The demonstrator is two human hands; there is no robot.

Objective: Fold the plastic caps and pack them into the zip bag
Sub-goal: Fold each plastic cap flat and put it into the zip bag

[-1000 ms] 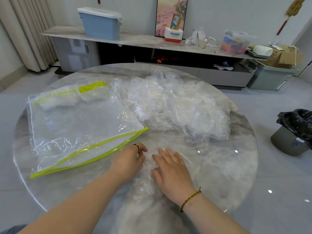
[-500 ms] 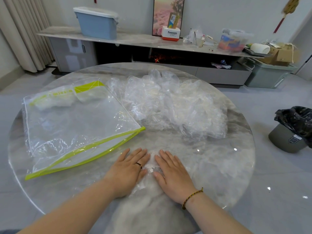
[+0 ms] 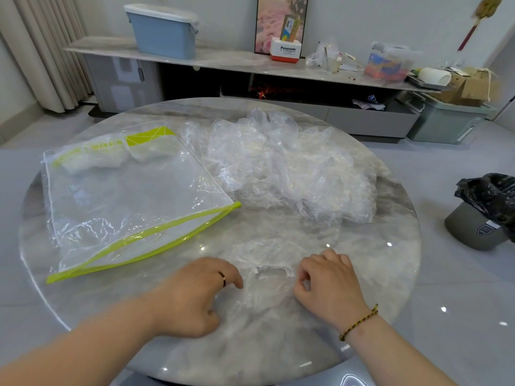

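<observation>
Hanging at the far left, a beige curtain (image 3: 41, 51) ends beside a long low cabinet (image 3: 223, 61). The cabinet carries a blue box (image 3: 164, 32) with a lid, a white Panasonic box (image 3: 287, 50) and small clutter. On the round marble table (image 3: 362, 246) the zip bag (image 3: 133, 201) lies flat at the left, its green-trimmed edge toward the person. Some folded caps (image 3: 92, 160) lie inside at its far end.

Near the front edge the left hand (image 3: 195, 296) grips the left edge of one plastic cap (image 3: 267, 268) with curled fingers. The cap lies on the table between both hands. The right hand (image 3: 328, 285) pinches its right edge with thumb and forefinger, the other fingers curled. Behind them, touching the bag's right side, sits the pile of loose caps (image 3: 287, 168). On the grey floor at the right stands a grey bin (image 3: 473, 229) with a black liner, and further back a pale green crate (image 3: 446, 121).
</observation>
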